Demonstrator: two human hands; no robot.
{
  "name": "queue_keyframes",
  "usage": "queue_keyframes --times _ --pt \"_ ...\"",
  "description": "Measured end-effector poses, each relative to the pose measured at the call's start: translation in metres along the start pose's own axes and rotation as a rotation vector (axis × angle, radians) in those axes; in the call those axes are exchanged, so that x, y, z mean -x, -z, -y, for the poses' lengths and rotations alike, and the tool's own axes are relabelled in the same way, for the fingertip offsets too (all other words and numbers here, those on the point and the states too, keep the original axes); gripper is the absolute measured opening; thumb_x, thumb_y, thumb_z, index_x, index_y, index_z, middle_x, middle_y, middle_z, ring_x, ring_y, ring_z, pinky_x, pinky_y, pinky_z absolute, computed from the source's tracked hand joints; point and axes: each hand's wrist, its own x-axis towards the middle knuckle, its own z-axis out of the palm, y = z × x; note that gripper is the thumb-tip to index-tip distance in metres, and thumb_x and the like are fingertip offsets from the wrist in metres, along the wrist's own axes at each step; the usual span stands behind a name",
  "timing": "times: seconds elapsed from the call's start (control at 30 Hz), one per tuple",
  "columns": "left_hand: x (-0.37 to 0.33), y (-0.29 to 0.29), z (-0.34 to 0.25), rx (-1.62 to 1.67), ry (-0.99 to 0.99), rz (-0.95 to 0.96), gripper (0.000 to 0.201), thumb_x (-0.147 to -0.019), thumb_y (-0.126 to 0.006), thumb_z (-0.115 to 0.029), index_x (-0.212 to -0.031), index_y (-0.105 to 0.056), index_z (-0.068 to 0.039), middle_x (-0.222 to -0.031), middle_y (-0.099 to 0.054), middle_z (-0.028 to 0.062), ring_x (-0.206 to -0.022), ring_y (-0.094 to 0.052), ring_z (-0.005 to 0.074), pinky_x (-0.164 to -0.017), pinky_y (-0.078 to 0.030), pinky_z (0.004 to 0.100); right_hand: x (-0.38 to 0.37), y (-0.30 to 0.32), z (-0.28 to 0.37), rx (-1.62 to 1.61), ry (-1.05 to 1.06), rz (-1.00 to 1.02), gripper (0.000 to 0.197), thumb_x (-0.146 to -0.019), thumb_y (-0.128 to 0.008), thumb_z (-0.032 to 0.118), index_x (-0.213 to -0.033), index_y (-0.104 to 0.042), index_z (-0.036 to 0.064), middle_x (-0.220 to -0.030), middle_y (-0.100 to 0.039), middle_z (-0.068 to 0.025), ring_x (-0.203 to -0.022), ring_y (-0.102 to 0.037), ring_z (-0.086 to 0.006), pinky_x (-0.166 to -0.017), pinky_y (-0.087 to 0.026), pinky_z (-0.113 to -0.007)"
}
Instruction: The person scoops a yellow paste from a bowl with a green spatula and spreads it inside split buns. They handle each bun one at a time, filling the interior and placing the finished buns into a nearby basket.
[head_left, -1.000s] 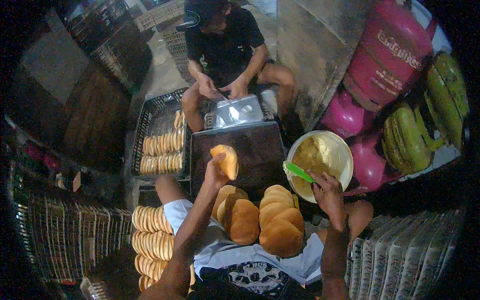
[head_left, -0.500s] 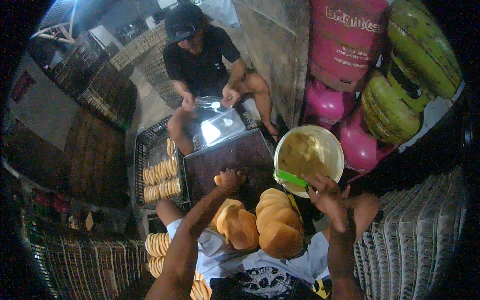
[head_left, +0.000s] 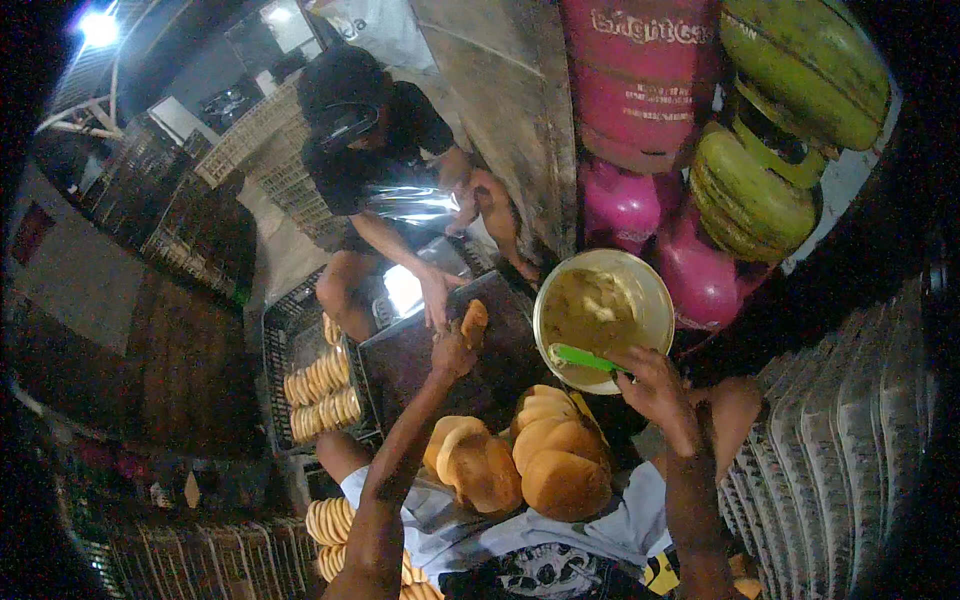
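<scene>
My left hand [head_left: 454,354] is closed on a golden bread bun [head_left: 476,318], held over the dark tabletop [head_left: 405,362]. A co-worker's hand [head_left: 434,294] reaches in right beside it; whether that hand touches the bun I cannot tell. In my right hand [head_left: 655,388] is a bright green spatula [head_left: 585,356], lying across the near rim of a round bucket [head_left: 661,305]. Pale yellowish cream [head_left: 598,300] covers the bucket's inside. Close to my lap lie two overlapping rows of buns, a left row [head_left: 482,470] and a right row [head_left: 563,484].
A co-worker [head_left: 372,140] sits opposite with shiny clear plastic bags [head_left: 412,203]. Left of the table, a black crate [head_left: 272,375] holds rows of buns [head_left: 325,410]. Pink gas cylinders [head_left: 690,265] and green ones [head_left: 755,195] stand right. Stacked crates [head_left: 810,480] flank me.
My left hand has moved away from me with the bun, toward the co-worker. The co-worker's hand has come down from the plastic to meet it. My right hand stays at the bucket.
</scene>
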Motion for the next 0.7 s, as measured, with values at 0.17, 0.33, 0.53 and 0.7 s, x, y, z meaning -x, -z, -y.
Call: queue_keyframes --times 0.17,0.33,0.53,0.7 --pt "0.108 0.077 -0.035 0.482 -0.178 -0.078 0.083 -0.082 -0.079 -0.023 -0.15 -0.036 -0.005 -0.132 -0.055 0.025 -0.121 -0.053 0.0444 -0.098 -0.049 0.0523 -0.009 0.009 -0.002 0.071 -0.141 0.137 0.031 -0.087 -0.069 0.014 -0.117 -0.07 0.0058 -0.113 -0.071 -0.0177 -0.109 -0.066 -0.0373 -0.094 -0.052 -0.046" --pt "0.235 0.068 -0.04 0.102 -0.072 0.129 0.074 -0.084 -0.076 -0.03 -0.145 -0.044 -0.002 -0.132 -0.049 0.0269 -0.121 -0.051 0.0462 -0.099 -0.047 0.0521 -0.019 0.026 0.0 0.046 -0.291 0.022 0.022 -0.088 -0.066 0.015 -0.105 -0.069 0.0013 -0.104 -0.069 -0.0228 -0.095 -0.067 -0.0439 -0.084 -0.055 -0.051" --pt "0.271 0.055 -0.045 0.258 0.215 0.199 0.068 -0.071 -0.086 -0.032 -0.123 -0.052 -0.004 -0.129 -0.05 0.0241 -0.117 -0.053 0.041 -0.087 -0.052 0.0504 -0.069 0.013 -0.017 0.312 -0.367 0.252 0.019 -0.082 -0.066 0.007 -0.099 -0.07 -0.0002 -0.101 -0.068 -0.0277 -0.094 -0.068 -0.0455 -0.083 -0.056 -0.052" --pt "0.241 0.096 -0.037 0.686 0.341 0.114 0.066 -0.08 -0.079 -0.025 -0.134 -0.048 -0.003 -0.13 -0.055 0.0221 -0.115 -0.055 0.0404 -0.093 -0.05 0.05 -0.137 -0.066 -0.106 0.473 -0.291 0.534 0.028 -0.083 -0.063 0.006 -0.11 -0.071 -0.0002 -0.103 -0.068 -0.0261 -0.096 -0.069 -0.042 -0.082 -0.057 -0.05"
